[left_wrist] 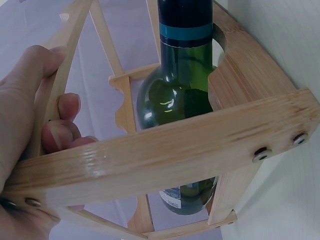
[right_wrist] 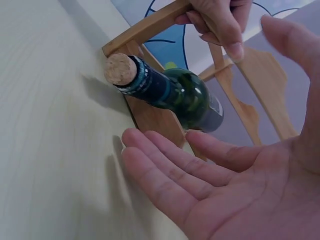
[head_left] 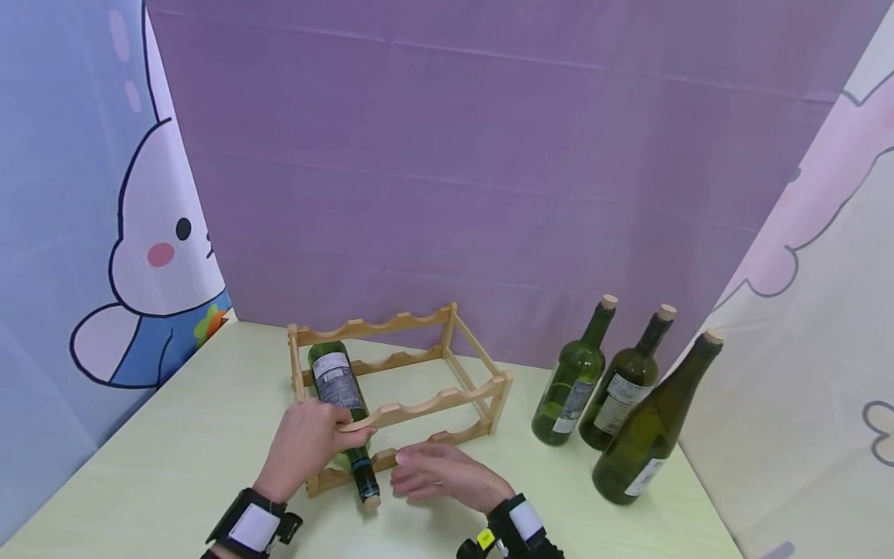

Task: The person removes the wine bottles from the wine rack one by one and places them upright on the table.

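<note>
A wooden wine rack (head_left: 433,405) with scalloped rails stands on the table. My left hand (head_left: 307,436) grips the near end of its upper front rail, thumb and fingers on either side of the wood in the left wrist view. In the rack's left slot lies a green wine bottle (head_left: 337,380), its corked neck sticking out over the lower front rail toward me. Beside that neck, my right hand (head_left: 450,475) is held with fingers extended and palm turned toward the bottle. Nothing is in the right hand; its fingertips (right_wrist: 132,155) hover near the tabletop below the cork (right_wrist: 120,69).
Three corked green bottles stand upright on the right of the table: one at the left (head_left: 569,388), one in the middle (head_left: 621,400), and a taller one (head_left: 649,435) nearest me. A purple cloth (head_left: 489,178) hangs behind the rack.
</note>
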A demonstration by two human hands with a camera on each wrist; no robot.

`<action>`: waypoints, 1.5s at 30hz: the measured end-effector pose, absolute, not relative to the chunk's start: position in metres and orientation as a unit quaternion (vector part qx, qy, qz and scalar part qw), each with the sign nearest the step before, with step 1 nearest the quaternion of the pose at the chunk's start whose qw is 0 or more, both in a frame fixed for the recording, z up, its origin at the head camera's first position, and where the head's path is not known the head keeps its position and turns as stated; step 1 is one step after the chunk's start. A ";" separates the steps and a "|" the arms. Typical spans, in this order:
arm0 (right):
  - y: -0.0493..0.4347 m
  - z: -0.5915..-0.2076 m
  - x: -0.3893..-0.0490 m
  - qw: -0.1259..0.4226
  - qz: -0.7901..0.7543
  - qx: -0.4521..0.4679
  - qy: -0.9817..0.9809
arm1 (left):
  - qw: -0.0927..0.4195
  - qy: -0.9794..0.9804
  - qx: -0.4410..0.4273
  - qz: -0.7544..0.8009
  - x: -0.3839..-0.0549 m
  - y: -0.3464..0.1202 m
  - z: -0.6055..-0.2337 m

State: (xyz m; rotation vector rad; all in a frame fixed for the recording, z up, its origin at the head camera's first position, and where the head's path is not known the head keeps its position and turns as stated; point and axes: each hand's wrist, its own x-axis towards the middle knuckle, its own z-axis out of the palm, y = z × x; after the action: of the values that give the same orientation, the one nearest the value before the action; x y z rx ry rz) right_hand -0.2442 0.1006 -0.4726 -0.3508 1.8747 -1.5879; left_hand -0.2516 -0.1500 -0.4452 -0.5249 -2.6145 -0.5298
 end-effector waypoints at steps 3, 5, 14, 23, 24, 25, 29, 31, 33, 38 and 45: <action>0.095 -0.476 -0.246 0.331 -0.607 -0.130 0.710 | 0.210 -0.940 -0.190 -0.191 -0.252 -0.150 -0.445; 0.091 -0.478 -0.247 0.334 -0.605 -0.127 0.711 | 0.210 -0.940 -0.191 -0.193 -0.251 -0.150 -0.446; 0.072 -0.485 -0.250 0.325 -0.611 -0.106 0.714 | 0.225 -0.934 -0.200 -0.191 -0.251 -0.150 -0.446; 0.051 -0.492 -0.247 0.291 -0.593 -0.004 0.751 | 0.228 -0.933 -0.204 -0.188 -0.252 -0.148 -0.447; 0.050 -0.493 -0.247 0.290 -0.591 0.003 0.753 | 0.227 -0.934 -0.203 -0.187 -0.251 -0.147 -0.447; 0.048 -0.494 -0.247 0.288 -0.593 0.009 0.752 | 0.225 -0.935 -0.202 -0.187 -0.251 -0.147 -0.447; 0.041 -0.496 -0.248 0.297 -0.613 0.017 0.732 | 0.222 -0.936 -0.200 -0.188 -0.251 -0.148 -0.446; 0.038 -0.497 -0.248 0.312 -0.630 0.016 0.711 | 0.223 -0.936 -0.200 -0.186 -0.251 -0.149 -0.446; 0.034 -0.498 -0.248 0.325 -0.637 0.019 0.699 | 0.224 -0.936 -0.200 -0.183 -0.251 -0.149 -0.446; 0.023 -0.498 -0.247 0.326 -0.628 0.046 0.706 | 0.226 -0.935 -0.202 -0.183 -0.252 -0.150 -0.446; 0.010 -0.499 -0.244 0.304 -0.611 0.059 0.729 | 0.225 -0.937 -0.199 -0.180 -0.252 -0.152 -0.446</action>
State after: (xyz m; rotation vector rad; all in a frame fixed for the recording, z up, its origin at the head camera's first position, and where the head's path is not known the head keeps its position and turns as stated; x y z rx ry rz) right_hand -0.2436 0.0104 -0.4989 0.1574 1.9307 -1.6182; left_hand -0.2518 -0.1516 -0.4461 -0.5491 -2.5829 -0.4963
